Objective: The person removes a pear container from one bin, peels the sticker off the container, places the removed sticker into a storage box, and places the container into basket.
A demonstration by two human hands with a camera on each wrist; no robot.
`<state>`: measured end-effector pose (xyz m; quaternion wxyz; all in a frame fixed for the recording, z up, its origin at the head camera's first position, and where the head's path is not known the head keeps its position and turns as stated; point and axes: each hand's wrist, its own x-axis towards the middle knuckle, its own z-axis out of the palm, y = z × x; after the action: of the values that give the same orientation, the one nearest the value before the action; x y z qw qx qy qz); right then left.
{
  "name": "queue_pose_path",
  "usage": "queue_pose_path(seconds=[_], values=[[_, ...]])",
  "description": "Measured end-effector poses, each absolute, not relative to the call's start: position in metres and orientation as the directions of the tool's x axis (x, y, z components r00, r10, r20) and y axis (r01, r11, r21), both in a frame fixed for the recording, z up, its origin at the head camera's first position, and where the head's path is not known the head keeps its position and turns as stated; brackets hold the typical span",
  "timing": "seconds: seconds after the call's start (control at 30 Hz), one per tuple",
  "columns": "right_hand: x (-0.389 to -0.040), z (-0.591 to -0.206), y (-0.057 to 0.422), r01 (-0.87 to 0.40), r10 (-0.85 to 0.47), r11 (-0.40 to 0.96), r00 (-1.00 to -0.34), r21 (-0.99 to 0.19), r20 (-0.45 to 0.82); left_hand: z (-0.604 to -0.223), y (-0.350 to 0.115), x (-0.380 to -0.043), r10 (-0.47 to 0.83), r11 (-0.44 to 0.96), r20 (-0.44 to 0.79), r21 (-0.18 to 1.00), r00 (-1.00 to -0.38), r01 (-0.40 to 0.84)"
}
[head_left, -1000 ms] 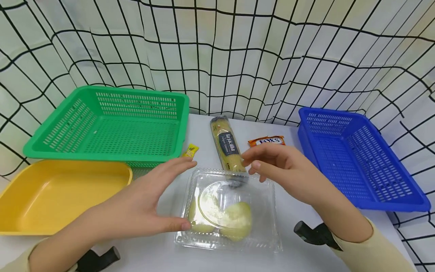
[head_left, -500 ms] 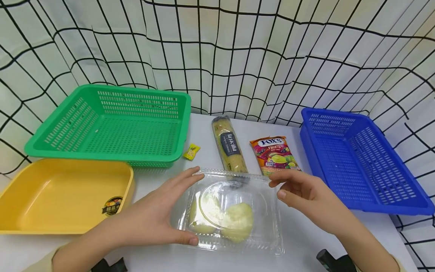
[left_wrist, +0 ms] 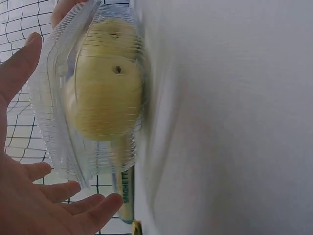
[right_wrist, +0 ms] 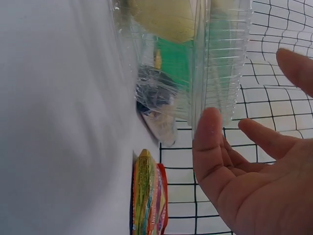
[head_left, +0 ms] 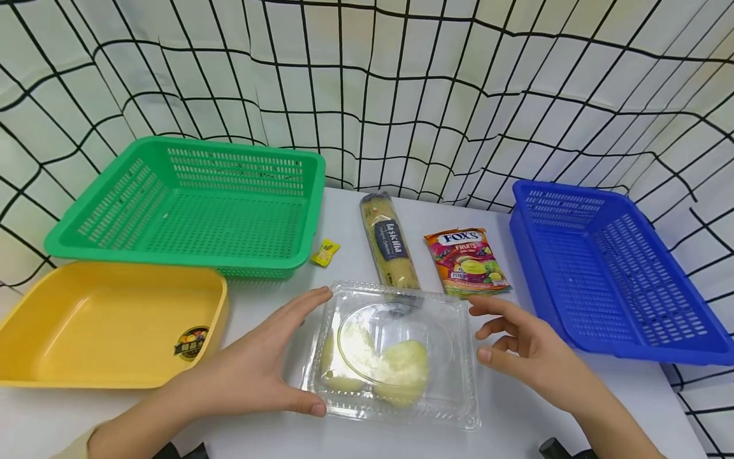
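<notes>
The clear, rectangular plastic box (head_left: 446, 392) sits lidded but not yet gripped between left hand (head_left: 252, 366), fingers spread, and right hand (head_left: 530, 354), fingers loosely bent.

White desk (head_left: 344, 440); colourless container (head_left: 447, 376) with pale yellow-green fruit (head_left: 404, 373) towards its near edge; green basket (head_left: 229, 220) at far left corner; yellow tub (head_left: 109, 331) near left edge; blue basket (head_left: 625, 280) by right edge; black grid (head_left: 341, 65) on white beyond far edge

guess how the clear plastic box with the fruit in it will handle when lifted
The clear plastic box may flex when squeezed: its ridged walls look thin. It could dip leftward, since the pale fruit sits mostly on the left. That rounded fruit might roll into the space at right.
</notes>
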<state>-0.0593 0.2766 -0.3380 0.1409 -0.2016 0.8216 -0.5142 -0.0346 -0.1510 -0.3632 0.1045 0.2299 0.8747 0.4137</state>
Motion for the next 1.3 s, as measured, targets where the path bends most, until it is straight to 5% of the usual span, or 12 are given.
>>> queue_pose_path(seconds=[1.07,1.3], values=[[-0.055,-0.366,0.276,0.007,-0.678,0.343,-0.69,-0.939,-0.253,-0.394,-0.154,-0.038,0.538,0.307,-0.056,0.942,-0.841,0.133],[-0.054,-0.367,0.273,0.108,-0.712,0.235,-0.657,-0.966,-0.247,-0.394,-0.153,-0.036,0.531,0.275,-0.066,0.957,-0.845,0.098]])
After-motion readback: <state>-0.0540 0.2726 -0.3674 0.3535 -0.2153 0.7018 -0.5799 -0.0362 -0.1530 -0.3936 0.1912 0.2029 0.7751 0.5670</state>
